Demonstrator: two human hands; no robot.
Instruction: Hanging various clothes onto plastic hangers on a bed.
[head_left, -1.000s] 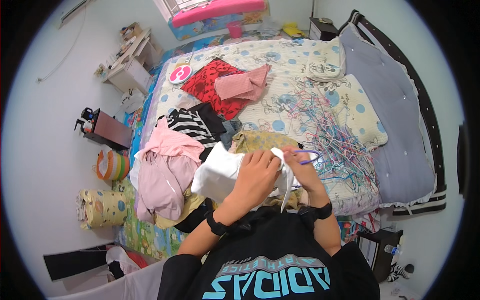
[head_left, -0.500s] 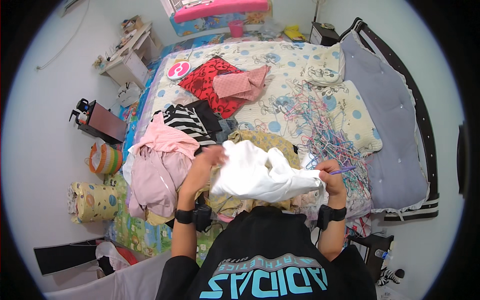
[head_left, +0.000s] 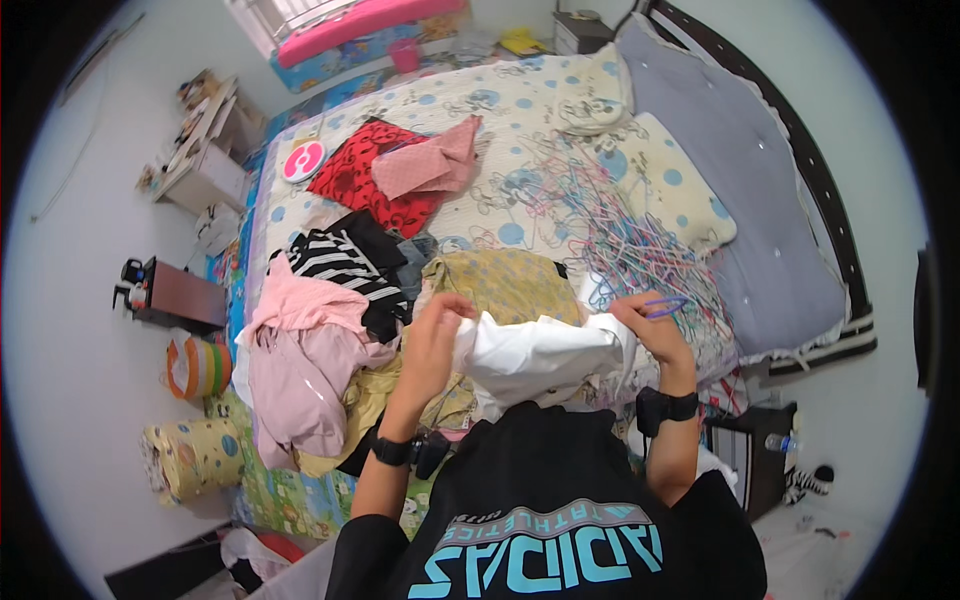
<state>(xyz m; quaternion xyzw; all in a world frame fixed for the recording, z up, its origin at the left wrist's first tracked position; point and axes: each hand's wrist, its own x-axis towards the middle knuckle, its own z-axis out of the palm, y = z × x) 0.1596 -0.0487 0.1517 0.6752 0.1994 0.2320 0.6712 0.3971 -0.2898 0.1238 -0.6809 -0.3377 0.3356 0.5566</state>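
A white garment (head_left: 545, 355) is stretched between my two hands just in front of my body, its lower part hanging down. My left hand (head_left: 436, 340) is closed on its left end. The other end is pinched in my right hand (head_left: 655, 328), along with a purple hanger (head_left: 668, 306) that sticks out past the fingers. Behind the white garment lies a yellow patterned cloth (head_left: 500, 283) on the bed. To the left are a heap of pink clothes (head_left: 305, 345) and a black-and-white striped garment (head_left: 345, 265).
Many tangled coloured hangers (head_left: 640, 235) spread over the bed (head_left: 520, 95) at right, beside a dotted pillow (head_left: 680, 190). Farther off are a red patterned cushion (head_left: 365, 170) and a pink folded cloth (head_left: 425, 170). A striped basket (head_left: 200, 367) stands on the floor at left.
The white garment has been pulled straighter and drawn nearer my body. My left hand, blurred and open before, has now closed on its left end. The whole view has turned slightly.
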